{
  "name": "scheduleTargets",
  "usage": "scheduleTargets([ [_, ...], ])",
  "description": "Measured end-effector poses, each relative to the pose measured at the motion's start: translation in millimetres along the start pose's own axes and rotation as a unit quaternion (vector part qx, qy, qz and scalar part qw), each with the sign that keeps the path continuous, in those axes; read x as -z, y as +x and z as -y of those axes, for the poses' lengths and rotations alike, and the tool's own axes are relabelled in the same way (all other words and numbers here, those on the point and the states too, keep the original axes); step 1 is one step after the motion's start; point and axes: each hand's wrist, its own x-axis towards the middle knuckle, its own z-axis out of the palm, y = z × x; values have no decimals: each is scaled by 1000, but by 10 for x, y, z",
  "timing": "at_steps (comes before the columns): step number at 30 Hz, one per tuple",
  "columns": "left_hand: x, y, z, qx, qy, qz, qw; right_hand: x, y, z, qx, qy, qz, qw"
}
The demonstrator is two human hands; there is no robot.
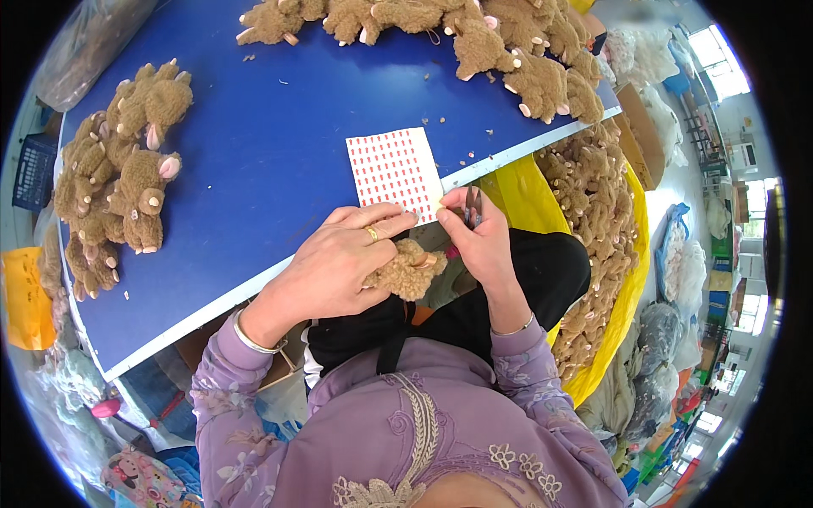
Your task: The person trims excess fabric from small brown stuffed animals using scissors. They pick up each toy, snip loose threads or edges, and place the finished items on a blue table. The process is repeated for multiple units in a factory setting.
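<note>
the right hand (pixel 481 245) has its thumb and forefinger pressed together just at the lower right corner of a white rectangular paper sheet printed with rows of small red marks (pixel 391 169); whether they pinch the corner itself or something tiny on it, i cannot tell. the same hand keeps a pair of small dark metal snips (pixel 472 207) tucked against its fingers, tips pointing away from the body. the left hand (pixel 339 258) is curved over a small light-brown curly plush toy (pixel 406 269), gripping it between the thumb and the bent fingers, while its foremost fingertips reach the sheet's lower edge, close to the right fingertips. the toy sits below the sheet, in front of the lap. a yellow ring (pixel 372 234) is on the left hand.

the sheet lies tilted on a flat blue tabletop with a pale edge (pixel 279 144), its lower corner at that edge. on the table's left side is a cluster of similar brown plush toys (pixel 144 190); a larger heap of brown plush toys (pixel 542 80) lies along the far side and far right corner. right of the black-trousered lap (pixel 546 262), a large yellow sack (pixel 628 334) holds many more brown plush pieces (pixel 589 229).
</note>
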Motion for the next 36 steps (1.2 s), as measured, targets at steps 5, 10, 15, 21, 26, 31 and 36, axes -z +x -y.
scheduleTargets([
  [5, -53, 79, 10, 24, 23, 10, 999, 84, -8, 47, -10, -27, 71, 997],
  [10, -70, 97, 15, 28, 32, 10, 999, 154, 10, 9, 37, -84, 94, 991],
  [15, -63, 105, 8, 31, 33, 11, 999, 120, 14, -10, 110, -103, 63, 987],
  [21, -64, 113, 0, 33, 36, 6, 999, 98, 35, -12, 131, -120, 48, 983],
  [26, -58, 106, 1, 33, 40, 12, 999, 106, 35, -59, 108, -88, 39, 989],
  [31, -69, 100, 11, 30, 43, 9, 999, 116, 35, -86, 90, -93, 26, 991],
  [36, -72, 95, 14, 32, 40, 6, 999, 92, -5, -53, 38, -93, 31, 994],
])
